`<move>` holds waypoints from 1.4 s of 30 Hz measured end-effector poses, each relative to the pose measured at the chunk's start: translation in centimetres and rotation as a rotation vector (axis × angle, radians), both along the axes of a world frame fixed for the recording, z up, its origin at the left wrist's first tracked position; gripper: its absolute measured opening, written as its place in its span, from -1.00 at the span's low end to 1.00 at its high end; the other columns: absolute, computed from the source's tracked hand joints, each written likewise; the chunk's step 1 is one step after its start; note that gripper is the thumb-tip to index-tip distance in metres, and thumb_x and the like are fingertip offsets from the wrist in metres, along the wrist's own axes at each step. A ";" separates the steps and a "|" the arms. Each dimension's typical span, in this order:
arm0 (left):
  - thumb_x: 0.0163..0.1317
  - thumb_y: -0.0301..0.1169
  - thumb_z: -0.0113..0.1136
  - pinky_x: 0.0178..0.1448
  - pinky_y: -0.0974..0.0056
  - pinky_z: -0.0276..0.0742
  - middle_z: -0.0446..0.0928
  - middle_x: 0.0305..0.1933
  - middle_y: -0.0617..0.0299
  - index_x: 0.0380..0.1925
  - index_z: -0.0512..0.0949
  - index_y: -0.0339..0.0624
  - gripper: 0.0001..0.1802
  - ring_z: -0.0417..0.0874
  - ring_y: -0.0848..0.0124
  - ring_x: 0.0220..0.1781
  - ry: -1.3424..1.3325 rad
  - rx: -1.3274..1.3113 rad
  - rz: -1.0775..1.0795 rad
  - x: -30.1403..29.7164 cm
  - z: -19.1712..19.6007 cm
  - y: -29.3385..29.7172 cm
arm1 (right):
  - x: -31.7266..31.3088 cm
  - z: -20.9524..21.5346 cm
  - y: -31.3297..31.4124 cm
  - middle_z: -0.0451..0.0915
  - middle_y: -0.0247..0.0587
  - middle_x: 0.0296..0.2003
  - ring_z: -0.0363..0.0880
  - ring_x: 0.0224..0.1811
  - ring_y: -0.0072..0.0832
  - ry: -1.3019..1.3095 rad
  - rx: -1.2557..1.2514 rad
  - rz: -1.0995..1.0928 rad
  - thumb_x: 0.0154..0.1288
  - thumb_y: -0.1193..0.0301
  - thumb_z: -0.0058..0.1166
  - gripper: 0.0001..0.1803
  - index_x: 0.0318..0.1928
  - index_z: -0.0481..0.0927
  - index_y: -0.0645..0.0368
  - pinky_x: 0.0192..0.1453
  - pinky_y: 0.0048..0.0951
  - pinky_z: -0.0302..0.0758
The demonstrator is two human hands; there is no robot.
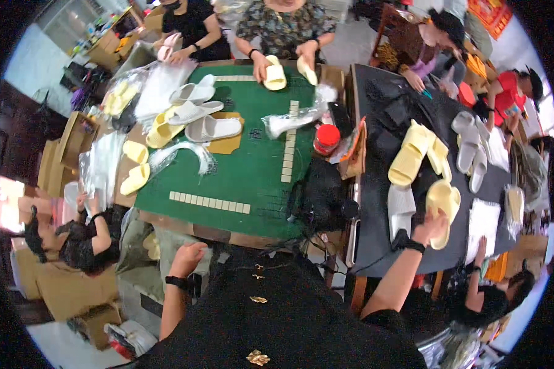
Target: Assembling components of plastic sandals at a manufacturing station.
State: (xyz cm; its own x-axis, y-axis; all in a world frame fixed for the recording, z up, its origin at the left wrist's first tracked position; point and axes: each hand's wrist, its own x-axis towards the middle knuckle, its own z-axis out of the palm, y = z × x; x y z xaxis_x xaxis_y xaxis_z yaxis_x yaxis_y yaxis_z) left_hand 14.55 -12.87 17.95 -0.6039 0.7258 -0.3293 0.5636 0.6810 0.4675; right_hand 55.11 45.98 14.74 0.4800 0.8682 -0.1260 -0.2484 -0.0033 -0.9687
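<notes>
Over on the right, my right hand point(431, 229) reaches across a dark tabletop point(375, 104) and has its fingers closed on a pale yellow slipper point(444, 195). Beside that slipper lies a light grey slipper point(401, 209), and just beyond are more pale yellow slippers point(409, 161) in a pile. My left hand point(188, 258) is curled closed in front of the green table's near edge, apart from the tabletop; nothing shows sticking out of it. Its inner side is hidden.
The green table point(240, 172) bears rows of white tiles point(209, 202), grey slippers point(212, 128), yellow slippers point(135, 178) and clear plastic bags point(100, 166). A red-lidded jar point(327, 139) stands near a black bundle point(320, 197). Across the table, another person's hands hold yellow slippers point(275, 77). Several co-workers sit around.
</notes>
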 end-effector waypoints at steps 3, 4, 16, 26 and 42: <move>0.19 -0.40 0.16 -0.02 -0.02 0.52 0.64 -0.19 0.02 -0.14 0.61 -0.11 -0.77 0.59 0.00 -0.07 0.026 0.009 0.025 -0.5 -0.1 0.5 | 0.5 5.4 -0.6 0.56 -0.10 -0.06 0.64 -0.19 -0.23 -0.332 0.096 0.020 0.53 0.03 -0.28 -0.49 0.06 0.46 0.23 -0.33 -0.42 0.38; 0.20 -0.39 0.14 -0.01 -0.02 0.52 0.63 -0.18 0.03 -0.14 0.61 -0.10 -0.78 0.59 0.01 -0.05 0.010 -0.021 0.048 -0.4 0.9 1.4 | -1.1 8.7 -2.2 0.56 -0.10 -0.03 0.64 -0.21 -0.27 -0.296 0.083 0.036 0.54 0.03 -0.28 -0.46 0.10 0.44 0.27 -0.28 -0.43 0.40; 0.18 -0.35 0.12 -0.03 -0.03 0.54 0.62 -0.21 0.01 -0.14 0.60 -0.07 -0.75 0.61 -0.02 -0.10 0.098 0.073 -0.095 -4.2 -0.7 3.5 | -13.8 21.1 -12.9 0.49 -0.30 -0.47 0.41 -0.52 -0.62 -0.593 0.316 1.091 0.47 0.33 -0.05 -0.74 -0.36 0.50 0.22 -0.40 -0.61 0.34; 0.19 -0.35 0.16 -0.04 0.01 0.55 0.65 -0.25 0.07 -0.15 0.61 -0.06 -0.78 0.63 0.07 -0.10 0.030 0.125 -0.045 -7.3 -3.7 3.2 | -31.9 -1.6 -21.2 0.46 -0.28 -0.55 0.48 -0.60 -0.55 -0.679 -0.055 2.062 0.33 0.42 -0.05 -0.76 -0.47 0.48 0.27 -0.50 -0.47 0.41; 0.06 -0.36 0.28 0.11 -0.08 0.47 0.55 -0.10 -0.13 0.24 0.40 0.12 -0.34 0.51 -0.14 0.02 -0.091 0.043 -0.208 -13.4 -13.6 9.3 | -34.6 -9.3 -24.8 0.52 -0.17 -0.58 0.47 -0.64 -0.35 -0.992 0.092 1.565 0.33 0.37 -0.04 -0.74 -0.50 0.51 0.22 -0.50 -0.36 0.44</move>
State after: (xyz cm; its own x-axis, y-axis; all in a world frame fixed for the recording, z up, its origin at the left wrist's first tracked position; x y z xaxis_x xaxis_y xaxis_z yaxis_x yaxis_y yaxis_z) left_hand 1.11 -3.58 4.37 -0.4095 0.8459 -0.3417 0.6439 0.5333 0.5486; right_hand 20.56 21.19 5.44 -0.8080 0.5250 -0.2675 0.5167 0.4131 -0.7499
